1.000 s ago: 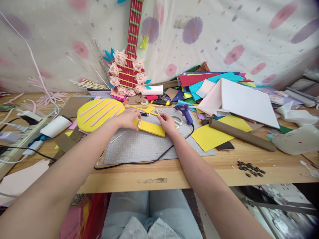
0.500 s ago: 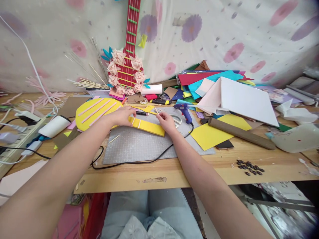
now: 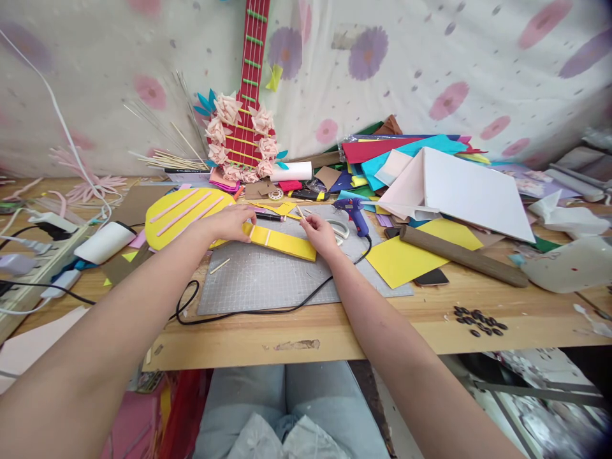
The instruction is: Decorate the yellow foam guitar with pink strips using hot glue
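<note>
Yellow strip (image 3: 285, 242) flat on grey cutting mat (image 3: 268, 280), left hand (image 3: 234, 223) pressing its left end, right hand (image 3: 319, 233) pinching thin stick (image 3: 301, 213) just above

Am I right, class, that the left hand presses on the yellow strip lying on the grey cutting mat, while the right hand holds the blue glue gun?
Not quite. The head view shows the blue glue gun lying untouched on the grey cutting mat. The right hand pinches a thin stick instead. The left hand does press on the yellow strip.

The red guitar's (image 3: 253, 70) head is cut off (top edge); the left hand (image 3: 233, 223) hides the yellow strip's (image 3: 282, 241) left end.
</note>
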`<state>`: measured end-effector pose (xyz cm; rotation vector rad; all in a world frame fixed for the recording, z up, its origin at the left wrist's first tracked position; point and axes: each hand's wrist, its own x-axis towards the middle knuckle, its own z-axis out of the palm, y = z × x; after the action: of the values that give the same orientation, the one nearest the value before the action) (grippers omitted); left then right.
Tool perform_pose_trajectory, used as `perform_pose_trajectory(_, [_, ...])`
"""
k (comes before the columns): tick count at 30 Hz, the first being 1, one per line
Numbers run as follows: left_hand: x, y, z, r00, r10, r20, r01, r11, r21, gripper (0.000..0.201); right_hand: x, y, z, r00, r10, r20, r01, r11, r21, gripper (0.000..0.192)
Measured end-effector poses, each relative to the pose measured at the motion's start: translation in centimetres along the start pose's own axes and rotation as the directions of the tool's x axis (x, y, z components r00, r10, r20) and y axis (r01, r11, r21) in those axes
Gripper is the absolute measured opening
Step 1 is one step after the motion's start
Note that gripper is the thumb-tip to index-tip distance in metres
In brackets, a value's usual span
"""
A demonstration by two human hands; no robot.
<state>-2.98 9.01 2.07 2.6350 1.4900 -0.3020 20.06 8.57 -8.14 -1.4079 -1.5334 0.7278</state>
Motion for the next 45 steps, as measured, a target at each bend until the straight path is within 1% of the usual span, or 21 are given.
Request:
perform_pose_trajectory(5, [0.1,-0.2,0.2,1.000,-0.002,0.008,0.002,1.000,0.007,0.046,0.0,0.0,-0.1,1.000,-0.007,0.004,0.007,1.000,-0.007,0.028])
perform_pose_trajectory(8, [0.1,0.0,0.2,1.000,-0.012,0.015,0.011,1.000,0.025,0.050,-0.5,-0.8,-0.2,0.999,-0.032,0.009,0.033,0.998,-0.045,0.026])
perform_pose_trajectory(10, [0.1,0.2,0.3,1.000,0.019,-0.002,-0.018,1.000,0.013,0.052,-1.0,-1.7,-0.1,0.996,-0.074,0.040,0.078,0.992,-0.097,0.022])
perform_pose_trajectory(13, [0.4,0.6,0.5,0.996,0.074,-0.055,-0.075,0.997,-0.028,0.046,-1.9,-3.0,0.4,0.988,-0.105,0.114,0.125,0.974,-0.189,0.017])
perform_pose_trajectory(15, [0.6,0.8,0.6,0.993,0.072,-0.092,-0.077,0.996,-0.049,0.038,-2.2,-3.6,0.7,0.985,-0.093,0.148,0.126,0.965,-0.232,0.016])
perform_pose_trajectory(17, [0.7,1.2,0.6,0.992,0.047,-0.119,-0.055,0.997,-0.062,0.034,-2.3,-3.7,0.8,0.985,-0.075,0.158,0.114,0.961,-0.253,0.018])
perform_pose_trajectory(20, [0.8,1.8,0.6,0.993,0.038,-0.116,-0.047,0.996,-0.075,0.039,-2.1,-3.5,0.5,0.987,-0.074,0.141,0.103,0.971,-0.215,0.033])
perform_pose_trajectory(23, [0.8,2.4,0.7,0.992,0.093,-0.089,-0.097,0.994,-0.050,0.048,-1.6,-3.1,-0.3,0.990,-0.085,0.108,0.098,0.988,-0.120,0.045])
perform_pose_trajectory(25, [0.9,2.7,0.9,0.992,0.104,-0.074,-0.106,0.994,-0.018,0.052,-1.2,-2.8,-0.9,0.995,-0.064,0.081,0.070,0.994,-0.082,0.045])
perform_pose_trajectory(29, [1.3,2.9,1.4,0.997,0.064,-0.046,-0.063,0.998,0.018,0.053,-0.4,-2.4,-1.7,1.000,-0.002,0.005,0.002,1.000,-0.029,0.041])
perform_pose_trajectory(32, [1.4,2.8,1.5,0.997,0.064,-0.049,-0.062,0.998,0.030,0.053,-0.2,-2.2,-2.1,1.000,0.008,-0.027,-0.008,1.000,0.002,0.041])
perform_pose_trajectory(35, [1.3,3.0,1.4,0.996,0.065,-0.055,-0.064,0.998,0.022,0.052,-0.2,-2.2,-2.2,0.999,0.007,-0.034,-0.007,1.000,-0.004,0.041])
perform_pose_trajectory(37, [1.2,3.5,1.2,0.996,0.068,-0.061,-0.067,0.998,0.005,0.050,-0.2,-2.3,-2.2,0.999,0.016,-0.027,-0.017,1.000,-0.024,0.042])
perform_pose_trajectory(41, [1.5,5.5,1.4,0.989,0.108,-0.097,-0.113,0.992,-0.051,0.049,-0.1,-2.2,-2.1,0.998,0.042,-0.042,-0.046,0.994,-0.095,0.042])
perform_pose_trajectory(45, [2.5,7.5,2.2,0.980,0.158,-0.119,-0.169,0.982,-0.086,0.047,0.1,-1.6,-1.8,0.996,0.067,-0.054,-0.076,0.981,-0.180,0.038])
